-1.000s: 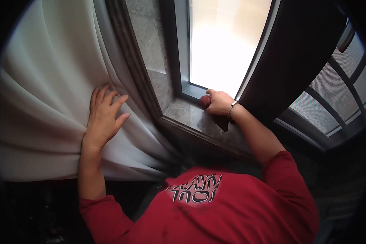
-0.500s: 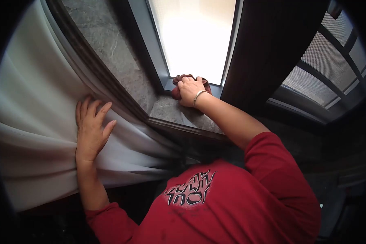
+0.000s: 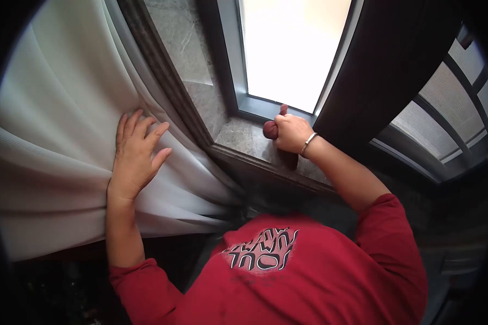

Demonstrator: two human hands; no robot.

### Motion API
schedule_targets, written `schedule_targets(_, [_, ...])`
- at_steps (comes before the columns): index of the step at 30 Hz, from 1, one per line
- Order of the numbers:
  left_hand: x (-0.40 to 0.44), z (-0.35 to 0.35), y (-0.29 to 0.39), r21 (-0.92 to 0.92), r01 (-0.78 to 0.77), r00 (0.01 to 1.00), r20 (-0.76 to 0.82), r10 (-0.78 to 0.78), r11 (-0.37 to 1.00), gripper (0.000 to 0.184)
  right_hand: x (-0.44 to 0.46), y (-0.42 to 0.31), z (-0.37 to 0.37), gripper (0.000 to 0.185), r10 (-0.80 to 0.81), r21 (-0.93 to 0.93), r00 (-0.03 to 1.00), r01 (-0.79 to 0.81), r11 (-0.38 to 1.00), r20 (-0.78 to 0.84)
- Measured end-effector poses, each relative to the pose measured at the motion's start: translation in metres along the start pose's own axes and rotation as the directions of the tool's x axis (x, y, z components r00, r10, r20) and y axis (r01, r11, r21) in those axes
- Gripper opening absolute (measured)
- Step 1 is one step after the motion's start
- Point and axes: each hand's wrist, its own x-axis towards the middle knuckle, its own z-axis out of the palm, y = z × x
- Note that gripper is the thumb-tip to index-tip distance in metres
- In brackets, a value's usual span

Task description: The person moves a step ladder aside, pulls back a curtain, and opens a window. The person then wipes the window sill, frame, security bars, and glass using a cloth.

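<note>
My right hand is closed on a bunched dark-red cloth, at the right end of the window's bottom frame. Parts of the cloth stick out above and to the left of the fingers; the rest is hidden in the grip. Just below lies the grey stone sill. Over on the left, my left hand rests with fingers spread against the white curtain, pressing it aside. A bracelet circles my right wrist.
A dark moulded edge borders the stone recess between curtain and window. Bright glass fills the window. To the right stand a dark panel and another window with mesh and bars.
The view has shifted, so the window appears farther right. My right hand has slid rightward along the bottom frame, and the cloth is bunched tighter in it. My left hand stays on the curtain.
</note>
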Motion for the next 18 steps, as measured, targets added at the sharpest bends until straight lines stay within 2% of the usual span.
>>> schedule_targets(3, [0.001,0.002,0.0,-0.015,0.007,1.0,-0.015,-0.007,1.0,0.044,0.008,-0.038,0.011,0.03,-0.156,0.063,0.969,0.171,0.983,-0.19])
schedule_targets(5, [0.0,0.001,0.002,-0.027,-0.006,1.0,-0.006,0.005,1.0,0.044,0.026,-0.066,0.022,0.047,-0.154,0.033,0.982,0.158,0.987,-0.113])
schedule_targets(6, [-0.001,0.0,0.002,-0.028,-0.005,1.0,0.002,0.005,1.0,0.044,0.037,-0.075,0.038,0.062,-0.146,0.006,0.981,0.148,0.989,-0.125])
schedule_targets(8, [0.001,-0.001,0.0,-0.023,-0.02,1.0,0.002,0.02,1.0,0.045,0.046,-0.087,0.064,0.072,-0.072,0.045,0.983,0.081,0.996,-0.169])
schedule_targets(9, [0.0,-0.001,0.001,-0.017,-0.024,1.0,0.004,0.024,1.0,0.045,0.048,-0.084,0.07,0.066,-0.091,0.061,0.973,0.105,0.993,-0.21])
schedule_targets(14, [0.001,-0.007,0.005,-0.005,-0.005,1.0,0.022,0.005,1.0,0.044,0.004,-0.035,0.061,0.037,0.024,0.098,0.98,-0.005,0.995,-0.196])
schedule_targets(16, [0.0,-0.007,0.004,-0.007,-0.008,1.0,0.012,0.008,1.0,0.044,-0.025,-0.007,0.059,0.034,0.067,0.036,0.967,-0.06,0.998,-0.247])
schedule_targets(18, [0.0,-0.006,0.003,-0.009,-0.014,1.0,0.006,0.014,1.0,0.045,-0.052,0.015,0.05,0.033,0.138,-0.001,0.971,-0.141,0.99,-0.197])
